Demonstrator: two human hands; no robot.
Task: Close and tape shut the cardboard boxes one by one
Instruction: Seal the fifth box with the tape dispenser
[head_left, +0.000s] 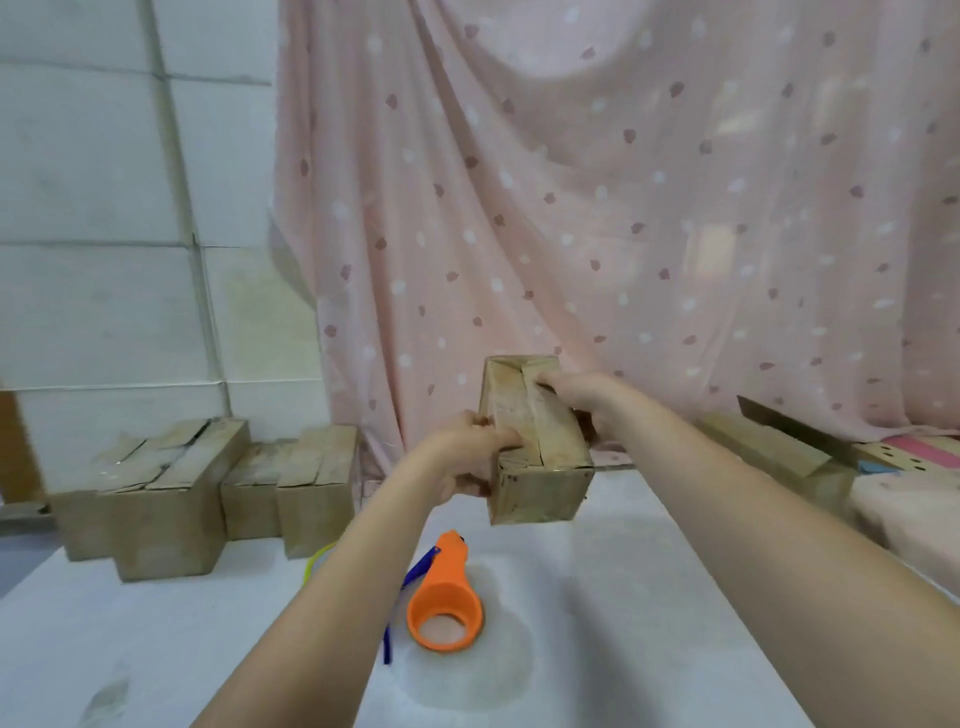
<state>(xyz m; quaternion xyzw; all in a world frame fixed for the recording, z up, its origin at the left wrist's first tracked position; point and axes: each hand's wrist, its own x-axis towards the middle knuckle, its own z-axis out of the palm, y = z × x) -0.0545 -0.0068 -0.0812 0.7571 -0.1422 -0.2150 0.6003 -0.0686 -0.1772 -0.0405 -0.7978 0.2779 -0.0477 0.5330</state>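
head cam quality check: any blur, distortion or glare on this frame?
Head view: wide-angle bowing bends the wall seams at left; overall soft focus, both hands and the held box slightly smeared; backlit curtain washes out near the top; soft arm shadows on the table by the orange tape dispenser.

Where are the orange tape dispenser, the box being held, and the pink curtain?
orange tape dispenser (448, 597): head view, on its orange body.
held cardboard box (540, 491): head view, on its near side face.
pink curtain (597, 208): head view, mid-fabric.

Both hands, left (467, 457) and right (576, 395), grip a cardboard box (540, 467) above the table (597, 597).
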